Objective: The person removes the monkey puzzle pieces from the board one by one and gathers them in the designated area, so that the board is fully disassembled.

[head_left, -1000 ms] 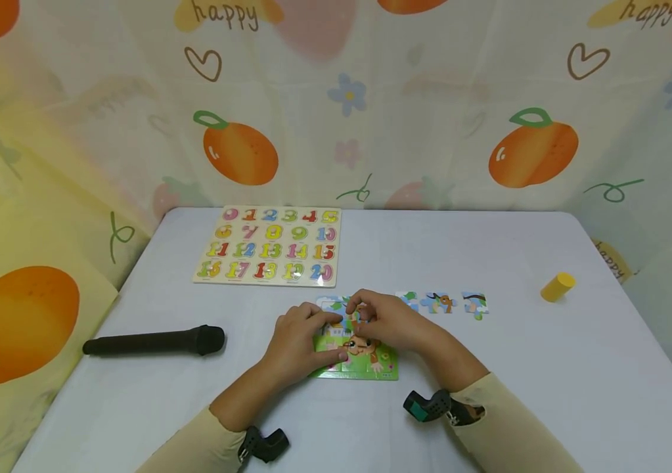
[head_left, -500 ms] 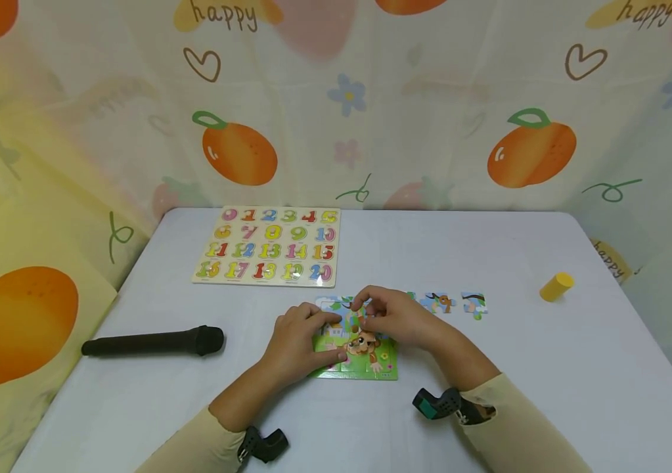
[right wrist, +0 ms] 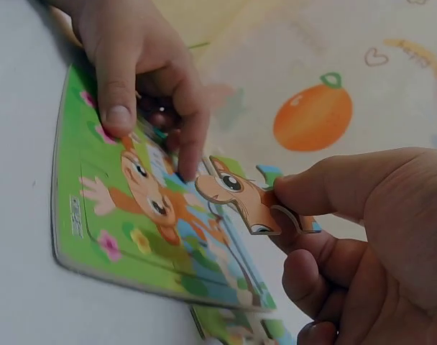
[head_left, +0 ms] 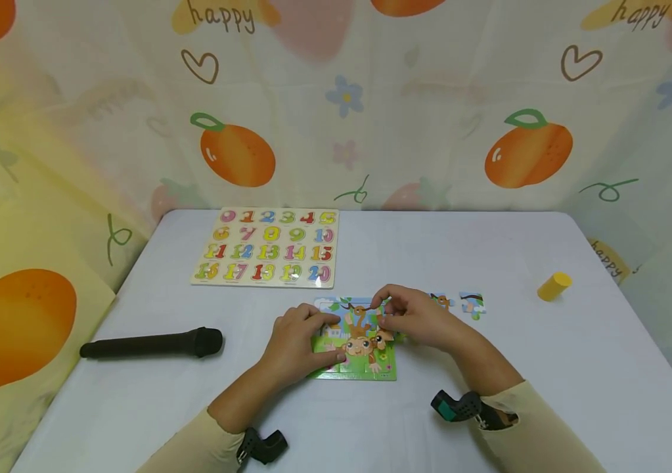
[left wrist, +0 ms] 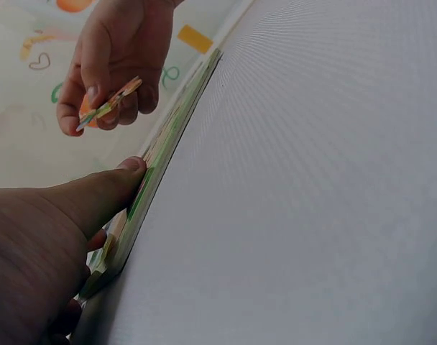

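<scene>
A jigsaw puzzle (head_left: pixel 356 370) with a cartoon monkey lies in a green-bordered board on the white table. My left hand (head_left: pixel 293 343) rests on its left part, thumb and index finger spread on the picture. Between the thumb and fingers of my right hand (head_left: pixel 421 320) is a puzzle piece (right wrist: pixel 244 198), pinched above the board's right side. Brown with a large eye, this piece is tilted and apart from the board in the right wrist view. Edge-on in the left wrist view, the same puzzle piece (left wrist: pixel 112 103) shows its thinness.
Loose puzzle pieces (head_left: pixel 472 303) lie right of the board, some hidden behind my right hand. Behind it is a number board (head_left: pixel 270 244). A black microphone (head_left: pixel 152 343) lies at the left. Far right stands a yellow cylinder (head_left: pixel 554 286). A patterned curtain hangs behind the table.
My right hand has shifted right across the board with the puzzle piece, uncovering more of the monkey picture and covering more of the loose pieces. My left hand has stayed in place.
</scene>
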`<state>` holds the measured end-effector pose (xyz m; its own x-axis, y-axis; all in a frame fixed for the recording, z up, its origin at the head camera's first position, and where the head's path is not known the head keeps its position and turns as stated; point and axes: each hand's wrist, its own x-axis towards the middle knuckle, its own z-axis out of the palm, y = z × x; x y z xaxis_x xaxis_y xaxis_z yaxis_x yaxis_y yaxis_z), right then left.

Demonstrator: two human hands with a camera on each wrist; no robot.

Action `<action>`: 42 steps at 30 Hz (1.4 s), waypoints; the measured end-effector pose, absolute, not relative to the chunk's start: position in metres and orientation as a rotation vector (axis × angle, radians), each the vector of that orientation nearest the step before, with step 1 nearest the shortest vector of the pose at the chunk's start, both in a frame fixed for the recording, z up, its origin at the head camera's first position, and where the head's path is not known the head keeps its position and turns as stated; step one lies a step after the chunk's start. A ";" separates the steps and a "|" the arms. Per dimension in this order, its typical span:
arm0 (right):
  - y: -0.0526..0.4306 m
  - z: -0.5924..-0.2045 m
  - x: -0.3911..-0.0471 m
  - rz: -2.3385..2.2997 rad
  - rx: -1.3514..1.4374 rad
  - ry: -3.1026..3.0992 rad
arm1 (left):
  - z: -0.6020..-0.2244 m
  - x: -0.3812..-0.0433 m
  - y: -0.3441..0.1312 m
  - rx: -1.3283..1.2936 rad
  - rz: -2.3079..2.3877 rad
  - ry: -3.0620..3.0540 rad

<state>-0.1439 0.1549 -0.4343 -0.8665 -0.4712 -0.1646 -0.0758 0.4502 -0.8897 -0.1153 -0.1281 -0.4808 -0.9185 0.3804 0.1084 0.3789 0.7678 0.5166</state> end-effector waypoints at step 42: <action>0.250 -0.458 -0.112 -1.321 -0.143 2.687 | -0.482 -0.116 -0.129 0.633 0.843 2.951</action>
